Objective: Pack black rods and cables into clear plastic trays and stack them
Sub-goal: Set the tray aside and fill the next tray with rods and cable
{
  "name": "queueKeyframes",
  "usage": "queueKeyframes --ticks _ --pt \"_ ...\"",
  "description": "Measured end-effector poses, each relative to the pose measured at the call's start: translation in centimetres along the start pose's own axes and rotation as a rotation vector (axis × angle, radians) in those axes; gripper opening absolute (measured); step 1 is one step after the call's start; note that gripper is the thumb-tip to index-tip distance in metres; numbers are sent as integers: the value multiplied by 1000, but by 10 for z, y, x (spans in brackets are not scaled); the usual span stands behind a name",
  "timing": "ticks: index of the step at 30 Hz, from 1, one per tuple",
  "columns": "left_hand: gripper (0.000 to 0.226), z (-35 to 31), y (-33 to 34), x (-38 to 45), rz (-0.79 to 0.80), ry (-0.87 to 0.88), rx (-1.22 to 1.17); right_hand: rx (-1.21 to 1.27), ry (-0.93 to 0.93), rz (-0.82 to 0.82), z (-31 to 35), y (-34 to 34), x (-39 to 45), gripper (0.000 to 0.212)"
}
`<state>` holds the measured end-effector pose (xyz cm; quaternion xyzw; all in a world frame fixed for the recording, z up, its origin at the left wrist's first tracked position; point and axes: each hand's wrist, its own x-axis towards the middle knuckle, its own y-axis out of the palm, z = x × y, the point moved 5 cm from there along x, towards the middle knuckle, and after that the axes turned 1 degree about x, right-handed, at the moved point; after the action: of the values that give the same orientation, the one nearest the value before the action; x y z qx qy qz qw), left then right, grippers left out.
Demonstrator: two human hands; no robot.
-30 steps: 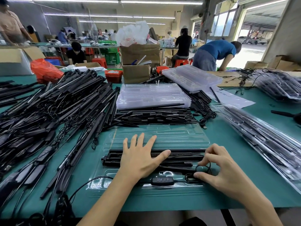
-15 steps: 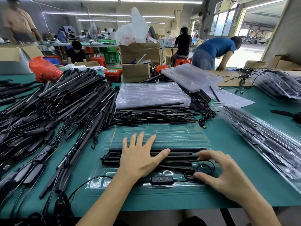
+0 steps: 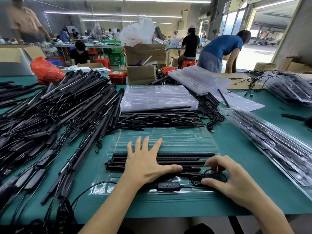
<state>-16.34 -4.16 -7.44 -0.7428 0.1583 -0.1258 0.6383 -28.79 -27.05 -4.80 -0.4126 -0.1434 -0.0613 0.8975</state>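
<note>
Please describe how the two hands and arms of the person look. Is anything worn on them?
Both forearms are bare up to the bottom edge of the picture; no sleeve shows. The left hand and the right hand wear no gloves, and no ring, watch or bracelet is visible. The nails that show are short and unpainted.

A bare strip of table (image 3: 236,149) lies right of the tray (image 3: 168,141); rod heaps (image 3: 50,115) crowd its left and far sides.

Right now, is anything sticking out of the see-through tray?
Yes. A thin black cable trails over the clear plastic tray's left edge onto the green table, while its black button controller sits inside.
</note>
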Motion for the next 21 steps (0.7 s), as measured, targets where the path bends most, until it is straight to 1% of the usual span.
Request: queueKeyframes --ticks 1,4,6,9,12,17,21 --pt "130 0 0 0 3 -2 2 13 6 -8 0 0 0 38" --pt "130 -1 -1 0 8 -7 0 5 -16 -32 -2 2 0 31" --pt "129 -1 -1 0 5 -6 3 26 -32 -52 -2 2 -1 30" --pt "129 0 -1 -1 13 -5 5 -17 -59 -42 -1 3 -1 28" --pt "128 0 -1 0 10 -4 10 -3 -47 15 0 4 2 32" --pt "128 -1 -1 -1 13 -2 5 38 -17 -36 1 1 -1 43" --pt "128 0 -1 -2 8 -2 5 16 -48 -70 3 0 -4 35"
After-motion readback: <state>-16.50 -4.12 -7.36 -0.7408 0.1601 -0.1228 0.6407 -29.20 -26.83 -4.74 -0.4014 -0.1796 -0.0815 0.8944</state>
